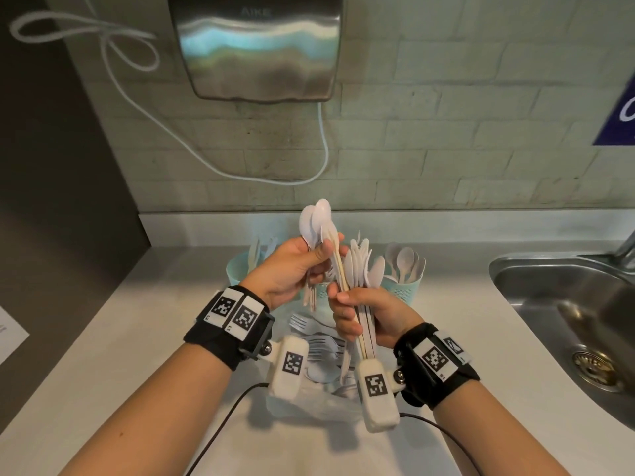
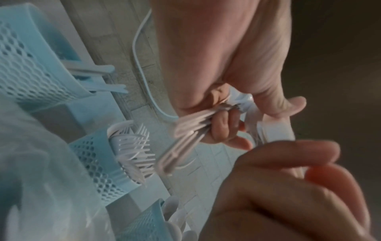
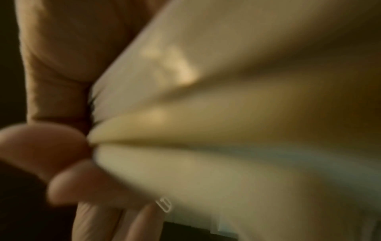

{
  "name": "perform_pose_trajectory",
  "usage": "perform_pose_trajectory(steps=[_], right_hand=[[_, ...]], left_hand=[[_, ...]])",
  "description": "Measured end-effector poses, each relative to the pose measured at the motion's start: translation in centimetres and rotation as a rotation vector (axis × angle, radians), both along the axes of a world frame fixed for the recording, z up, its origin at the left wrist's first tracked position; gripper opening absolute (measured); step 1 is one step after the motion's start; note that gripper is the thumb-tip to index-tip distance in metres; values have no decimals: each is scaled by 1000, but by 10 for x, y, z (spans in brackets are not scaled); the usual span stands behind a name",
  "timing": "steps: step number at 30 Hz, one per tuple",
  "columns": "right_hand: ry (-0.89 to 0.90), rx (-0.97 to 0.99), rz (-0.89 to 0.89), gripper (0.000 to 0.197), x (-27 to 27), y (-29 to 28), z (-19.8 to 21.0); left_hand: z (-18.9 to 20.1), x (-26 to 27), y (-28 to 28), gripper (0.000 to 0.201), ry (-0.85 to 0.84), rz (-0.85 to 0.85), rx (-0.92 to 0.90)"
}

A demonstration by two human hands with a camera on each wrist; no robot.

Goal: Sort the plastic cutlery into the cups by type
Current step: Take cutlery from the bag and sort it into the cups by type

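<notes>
Gripped in the left hand (image 1: 292, 269) is a bunch of spoons (image 1: 318, 223), bowls up; a mixed bundle (image 1: 360, 269) is clutched by the right hand (image 1: 364, 319). Both are held above the cups (image 1: 407, 290), apparently so types can be separated before dropping. More forks (image 1: 319, 341) lie below.

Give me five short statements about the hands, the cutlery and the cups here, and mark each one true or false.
1. The left hand holds a bunch of white spoons. True.
2. The right hand is empty. False: it grips a bundle of cutlery.
3. The right-hand cup holds spoons. True.
4. A sink lies left of the hands. False: it lies on the right.
5. Loose forks lie on the counter below the hands. True.
</notes>
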State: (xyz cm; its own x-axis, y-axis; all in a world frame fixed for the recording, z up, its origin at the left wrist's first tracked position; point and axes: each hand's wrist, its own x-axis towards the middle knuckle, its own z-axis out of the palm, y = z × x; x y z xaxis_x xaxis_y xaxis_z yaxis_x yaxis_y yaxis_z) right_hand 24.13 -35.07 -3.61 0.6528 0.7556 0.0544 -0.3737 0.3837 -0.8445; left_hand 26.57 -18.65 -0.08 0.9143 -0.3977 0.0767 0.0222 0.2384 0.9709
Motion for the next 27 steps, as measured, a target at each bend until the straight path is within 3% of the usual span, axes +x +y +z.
perform_pose_trajectory(steps=[3,6,11,16,20,23,27], right_hand=[[-1,34,-4,23,0,2,2],[-14,47,-12,24,2,0,4],[5,-7,-50,34,2,-11,2],[52,-85,-182,26,-5,-36,3],[56,-110,-299,25,-10,-66,5],[53,-108,-400,17,-14,-92,7],[35,-106,-475,14,-16,-119,10]], left_hand=[[-1,-5,-2,58,-9,-102,56],[-2,-9,-5,34,-4,-88,99],[2,1,-11,46,22,42,42],[24,19,-34,26,-14,202,-59],[42,38,-60,25,6,342,-163],[48,49,-88,24,-29,414,-82],[37,60,-134,26,-91,369,29]])
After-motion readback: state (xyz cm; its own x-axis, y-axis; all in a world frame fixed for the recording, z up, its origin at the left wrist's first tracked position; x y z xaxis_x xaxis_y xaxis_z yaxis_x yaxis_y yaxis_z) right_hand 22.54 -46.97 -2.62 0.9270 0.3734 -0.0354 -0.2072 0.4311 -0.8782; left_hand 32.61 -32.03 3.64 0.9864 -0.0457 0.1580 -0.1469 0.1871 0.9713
